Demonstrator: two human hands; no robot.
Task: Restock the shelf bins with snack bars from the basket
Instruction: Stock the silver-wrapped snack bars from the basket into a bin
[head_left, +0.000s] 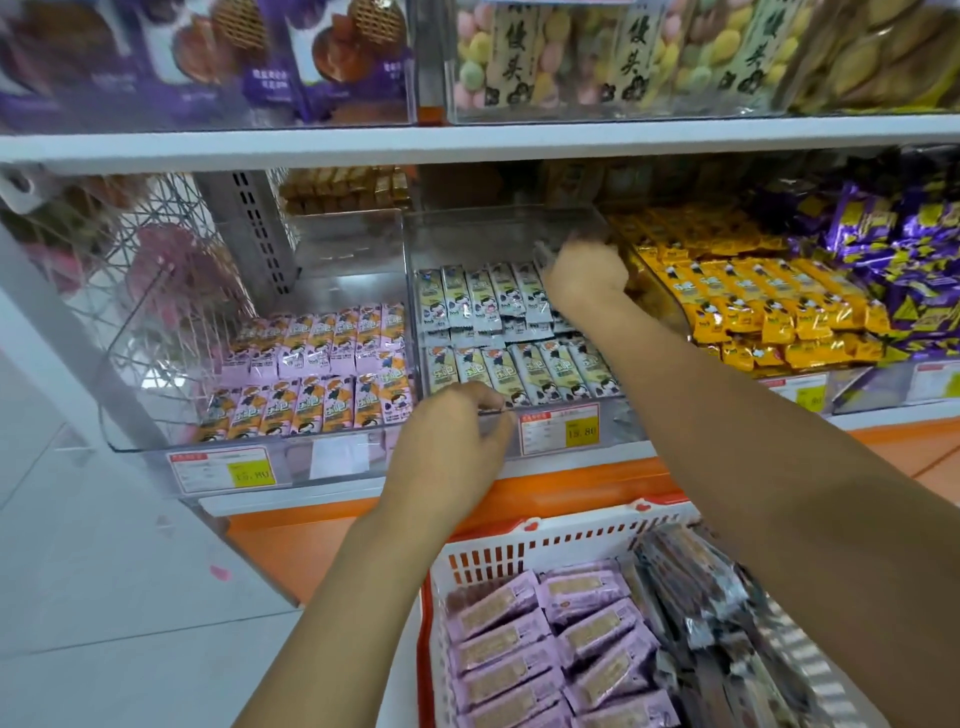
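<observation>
The middle clear bin (613, 415) holds rows of grey-white snack bars (493, 364). My right hand (587, 270) reaches deep into this bin, its fingers curled round what looks like one grey-white bar (544, 255) at the back row; the view there is blurred. My left hand (447, 447) pinches the front rim of the same bin between fingers and thumb. Below, the orange and white basket (519, 545) carries pink-wrapped bars (519, 649) on its left and dark silver-wrapped bars (701, 597) on its right.
The left bin (156, 447) holds pink and orange bars (311, 364). To the right lie yellow bars (753, 301) and purple packs (909, 260). A white shelf board (467, 137) runs overhead with clear boxes of sweets above. A wire rack (156, 249) stands at the left over the pale floor.
</observation>
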